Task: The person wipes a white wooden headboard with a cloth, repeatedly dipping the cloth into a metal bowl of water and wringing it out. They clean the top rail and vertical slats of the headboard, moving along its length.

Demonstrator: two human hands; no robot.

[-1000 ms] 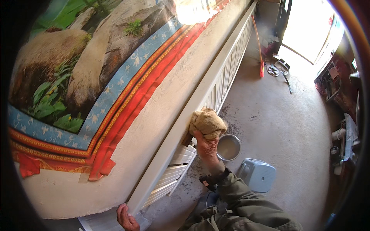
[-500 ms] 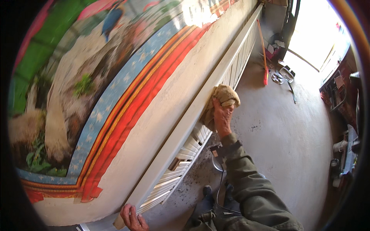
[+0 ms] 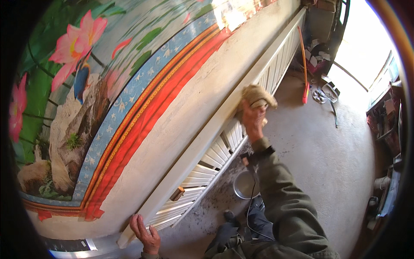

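A long white slatted unit (image 3: 202, 149), like a radiator with a flat top rail, runs along the wall from the near left to the far right. My right hand (image 3: 253, 119) is closed around a crumpled tan cloth (image 3: 258, 94), which lies against the top rail about midway along. Some of the fingers are hidden by the cloth. At the near end of the rail rests my left hand (image 3: 146, 234), its fingers apart over the edge and holding nothing. A small brown block (image 3: 177, 194) sits among the slats between the two hands.
A round metal basin (image 3: 244, 185) stands on the floor beside my legs, with dark specks around it. A cable (image 3: 249, 216) hangs by my right sleeve. Farther off lie a long orange-red tool (image 3: 305, 93) and metal parts (image 3: 319, 96). A painted mural (image 3: 95, 129) covers the wall.
My right hand has slid the cloth farther away along the rail. The left hand stays at the near end, its fingers slightly shifted. The view has turned, showing more of the mural and basin.
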